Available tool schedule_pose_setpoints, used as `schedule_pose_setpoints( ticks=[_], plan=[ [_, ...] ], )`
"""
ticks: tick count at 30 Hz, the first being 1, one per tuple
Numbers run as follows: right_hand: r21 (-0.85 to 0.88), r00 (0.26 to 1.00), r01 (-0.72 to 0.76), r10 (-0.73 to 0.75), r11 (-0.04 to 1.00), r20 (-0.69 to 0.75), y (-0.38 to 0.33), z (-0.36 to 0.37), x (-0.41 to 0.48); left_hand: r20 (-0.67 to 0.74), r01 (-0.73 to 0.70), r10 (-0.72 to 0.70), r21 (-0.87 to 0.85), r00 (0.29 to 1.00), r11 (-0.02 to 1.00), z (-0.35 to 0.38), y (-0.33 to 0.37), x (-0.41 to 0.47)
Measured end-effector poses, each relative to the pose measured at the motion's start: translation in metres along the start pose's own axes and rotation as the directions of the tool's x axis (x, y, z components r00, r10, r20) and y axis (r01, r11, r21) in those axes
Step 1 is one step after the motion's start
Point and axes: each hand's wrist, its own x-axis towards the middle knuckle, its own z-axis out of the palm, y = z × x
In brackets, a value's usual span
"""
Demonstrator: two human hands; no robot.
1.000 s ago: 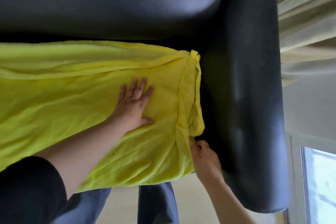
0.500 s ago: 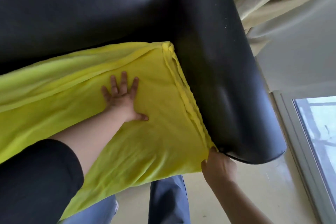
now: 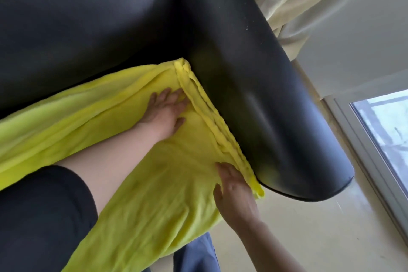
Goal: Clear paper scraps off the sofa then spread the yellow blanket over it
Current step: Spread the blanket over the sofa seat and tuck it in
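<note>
Nearest the camera, a black sleeve (image 3: 39, 216) and a blue trouser leg (image 3: 194, 254) frame the front drop of the soft bright-yellow fleece blanket (image 3: 154, 194), which hangs over the seat edge toward the pale floor (image 3: 309, 227). The right hand (image 3: 237, 194) lies flat on the blanket's front corner. Its fingers (image 3: 227, 172) are straight and hold nothing, their tips touching the bunched, rope-like yellow hem (image 3: 212, 121).

Farther in, the left hand (image 3: 165, 112) presses the cloth palm down. Its fingers (image 3: 172, 95) are spread and straight, gripping nothing, with the tips just beside the same hem near the back corner. That hem runs along the foot of the rounded black leather armrest (image 3: 254, 84), touching it along its length.

Beyond, the glossy black leather sofa (image 3: 88, 28) shows a bare backrest, with the blanket reaching its base in loose folds.

No paper scraps show on the visible part, so the clearing looks done. The spreading seems nearly finished at this end: what appears left is flattening or tucking the bunched hem and smoothing the back folds. The sofa's far left is out of view.
</note>
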Motion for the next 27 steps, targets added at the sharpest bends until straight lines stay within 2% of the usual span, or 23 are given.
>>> schedule_pose_setpoints(
  ticks=[1,3,5,6,9,12,14,16,20,22,27],
  plan=[
    [-0.012,0.998,-0.038,0.038,0.999,0.041,-0.003,0.0,0.01,0.024,0.002,-0.002,0.013,1.0,1.0,-0.002,0.002,0.008],
    [-0.051,0.97,-0.201,0.206,0.978,0.126,-0.005,-0.002,0.027,0.026,0.006,-0.007,0.031,1.0,1.0,-0.006,0.002,0.021],
    [-0.09,0.933,-0.324,0.333,0.942,0.136,-0.013,-0.012,0.041,-0.043,0.007,-0.006,0.014,0.999,1.0,-0.013,-0.002,0.027],
    [-0.091,0.933,-0.322,0.332,0.942,0.138,-0.02,-0.019,0.045,-0.103,0.006,-0.009,-0.024,0.995,1.0,-0.018,-0.005,0.027],
    [0.008,0.992,-0.114,0.113,0.993,0.057,-0.043,-0.031,0.059,-0.3,0.01,-0.05,-0.135,0.953,0.991,-0.034,-0.019,0.025],
    [0.093,0.99,0.048,-0.035,0.995,-0.137,-0.059,-0.039,0.09,-0.381,0.097,-0.124,-0.091,0.916,0.991,-0.051,-0.037,0.031],
    [0.15,0.988,0.057,-0.034,0.987,-0.15,-0.066,-0.047,0.112,-0.318,0.169,-0.185,-0.076,0.93,0.983,-0.062,-0.047,0.042],
    [0.187,0.997,0.049,-0.038,0.981,-0.063,-0.071,-0.053,0.132,-0.161,0.219,-0.237,-0.119,0.958,0.968,-0.068,-0.053,0.053],
    [0.058,0.998,0.057,-0.057,0.997,-0.001,-0.083,-0.063,0.16,0.053,0.342,-0.339,-0.06,0.939,0.938,-0.07,-0.059,0.068],
    [-0.011,0.997,0.072,-0.071,0.997,0.027,-0.093,-0.066,0.176,0.051,0.387,-0.384,-0.053,0.922,0.921,-0.07,-0.062,0.069],
    [-0.095,0.995,0.098,-0.095,0.991,0.04,-0.118,-0.063,0.218,-0.012,0.342,-0.344,-0.091,0.939,0.935,-0.068,-0.075,0.055]
  ],
)
